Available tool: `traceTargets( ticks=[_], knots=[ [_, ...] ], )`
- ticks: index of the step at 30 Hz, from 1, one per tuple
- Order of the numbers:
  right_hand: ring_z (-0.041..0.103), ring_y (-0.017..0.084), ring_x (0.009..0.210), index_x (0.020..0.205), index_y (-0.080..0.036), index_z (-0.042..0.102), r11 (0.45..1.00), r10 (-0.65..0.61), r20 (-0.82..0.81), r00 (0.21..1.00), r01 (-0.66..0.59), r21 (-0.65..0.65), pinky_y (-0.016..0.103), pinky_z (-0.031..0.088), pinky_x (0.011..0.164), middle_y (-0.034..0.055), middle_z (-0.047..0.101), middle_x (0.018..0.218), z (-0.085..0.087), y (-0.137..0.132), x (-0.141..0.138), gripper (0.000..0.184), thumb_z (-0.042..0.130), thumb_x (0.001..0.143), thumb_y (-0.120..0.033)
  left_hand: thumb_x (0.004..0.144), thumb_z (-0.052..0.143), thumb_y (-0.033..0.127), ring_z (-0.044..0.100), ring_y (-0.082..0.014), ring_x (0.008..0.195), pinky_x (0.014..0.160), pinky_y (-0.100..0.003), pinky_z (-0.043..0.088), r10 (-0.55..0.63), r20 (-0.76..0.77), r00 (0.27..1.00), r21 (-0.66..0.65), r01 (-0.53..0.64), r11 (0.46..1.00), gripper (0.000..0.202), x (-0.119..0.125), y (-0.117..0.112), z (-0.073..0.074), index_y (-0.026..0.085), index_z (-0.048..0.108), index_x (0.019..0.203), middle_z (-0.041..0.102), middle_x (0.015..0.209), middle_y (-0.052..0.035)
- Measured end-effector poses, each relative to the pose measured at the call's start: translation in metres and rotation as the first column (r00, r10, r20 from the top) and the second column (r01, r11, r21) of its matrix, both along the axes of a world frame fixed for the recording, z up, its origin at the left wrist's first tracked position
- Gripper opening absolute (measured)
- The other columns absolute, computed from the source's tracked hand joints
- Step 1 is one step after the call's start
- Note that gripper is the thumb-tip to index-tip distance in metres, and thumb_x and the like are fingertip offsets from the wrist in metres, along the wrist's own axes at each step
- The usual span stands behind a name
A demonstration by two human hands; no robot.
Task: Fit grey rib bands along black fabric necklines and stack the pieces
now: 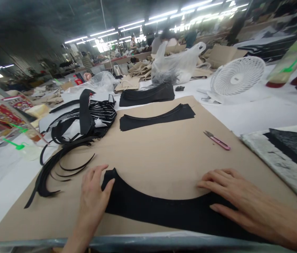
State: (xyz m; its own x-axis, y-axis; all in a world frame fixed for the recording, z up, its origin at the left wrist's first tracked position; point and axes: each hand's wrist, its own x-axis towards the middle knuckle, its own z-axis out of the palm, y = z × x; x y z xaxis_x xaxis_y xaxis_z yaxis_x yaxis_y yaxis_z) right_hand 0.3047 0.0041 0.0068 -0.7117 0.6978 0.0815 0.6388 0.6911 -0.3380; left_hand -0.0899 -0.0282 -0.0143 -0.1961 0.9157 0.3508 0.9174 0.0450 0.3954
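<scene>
A curved black fabric piece [150, 207] lies along the near edge of a tan cardboard sheet [159, 154]. My left hand [94, 195] rests flat on its left tip, fingers stretched out and slightly apart. My right hand [240, 200] lies flat on its right end, fingers extended, holding nothing. Both hands press the fabric down against the board.
A stack of similar black pieces [156, 117] lies farther up the board, another pile [147, 95] beyond. Pink thread snips [217, 140] lie at right. Black trimmed strips [58, 161] pile at left. A white fan [236, 77] and a plastic bag [176, 65] stand behind.
</scene>
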Motion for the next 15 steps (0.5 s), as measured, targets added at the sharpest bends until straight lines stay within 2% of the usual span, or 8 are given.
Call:
traceTargets(
  ticks=[1,2,4,6,8,10,15],
  knots=[
    [0.059,0.026,0.097,0.123,-0.033,0.055,1.000,0.029,-0.017,0.999,-0.029,0.010,0.044,0.045,0.086,0.0058,0.061,0.110,0.002,-0.004,-0.007,0.036,0.059,0.087,-0.030,0.087,0.052,0.027,0.049,-0.0249,0.113,0.101,-0.040,0.038,-0.072,-0.036,0.997,0.086,0.075,0.993,0.033,0.013,-0.007,0.002,0.017,0.057,0.118,0.055,0.115,-0.0091],
    [0.058,0.025,0.097,0.125,-0.033,0.055,0.998,0.057,-0.026,0.998,-0.057,0.010,0.041,0.045,0.086,0.0056,0.061,0.110,0.002,-0.009,-0.014,0.036,0.056,0.090,-0.029,0.091,0.048,0.022,0.051,-0.0212,0.109,0.098,-0.035,0.041,-0.182,-0.057,0.982,0.120,0.188,0.975,0.029,0.028,-0.014,0.002,0.020,0.057,0.118,0.056,0.114,-0.0072],
    [0.058,0.022,0.097,0.129,-0.032,0.053,0.993,0.114,-0.030,0.993,-0.115,-0.009,0.038,0.044,0.088,0.0053,0.061,0.111,0.001,-0.017,-0.030,0.038,0.053,0.091,-0.025,0.093,0.043,0.013,0.053,-0.0168,0.104,0.090,-0.028,0.044,-0.443,-0.056,0.895,0.056,0.445,0.894,0.032,0.055,-0.026,0.000,0.024,0.057,0.120,0.058,0.113,-0.0049],
    [0.056,0.021,0.098,0.132,-0.029,0.051,0.989,0.145,-0.025,0.989,-0.146,-0.028,0.037,0.043,0.091,0.0047,0.060,0.112,-0.004,-0.024,-0.046,0.044,0.053,0.090,-0.018,0.093,0.041,0.008,0.054,-0.0174,0.100,0.085,-0.029,0.046,-0.592,-0.045,0.805,-0.013,0.592,0.806,0.039,0.075,-0.034,-0.008,0.022,0.052,0.128,0.059,0.111,-0.0057],
    [0.055,0.021,0.098,0.134,-0.027,0.048,0.987,0.157,-0.025,0.987,-0.157,-0.030,0.037,0.042,0.091,0.0041,0.060,0.113,-0.011,-0.029,-0.058,0.049,0.053,0.088,-0.013,0.093,0.039,0.008,0.053,-0.0196,0.098,0.082,-0.032,0.047,-0.643,-0.038,0.765,-0.044,0.641,0.766,0.040,0.086,-0.038,-0.016,0.018,0.050,0.130,0.061,0.110,-0.0075],
    [0.055,0.021,0.096,0.133,-0.025,0.048,0.989,0.149,-0.019,0.989,-0.149,-0.015,0.038,0.042,0.090,0.0035,0.060,0.111,-0.017,-0.030,-0.068,0.049,0.055,0.086,-0.012,0.093,0.038,0.009,0.054,-0.0208,0.096,0.080,-0.034,0.048,-0.652,-0.033,0.758,-0.057,0.650,0.758,0.038,0.089,-0.038,-0.022,0.016,0.052,0.128,0.061,0.108,-0.0085],
    [0.056,0.022,0.090,0.123,-0.023,0.055,0.983,0.138,-0.034,0.990,-0.133,0.124,0.042,0.042,0.087,0.0035,0.063,0.104,-0.030,-0.031,-0.075,0.035,0.056,0.088,-0.020,0.092,0.039,0.013,0.054,-0.0220,0.095,0.082,-0.036,0.048,-0.669,-0.134,0.731,-0.081,0.664,0.743,0.039,0.087,-0.037,-0.023,0.014,0.053,0.129,0.062,0.108,-0.0099]
  ],
)
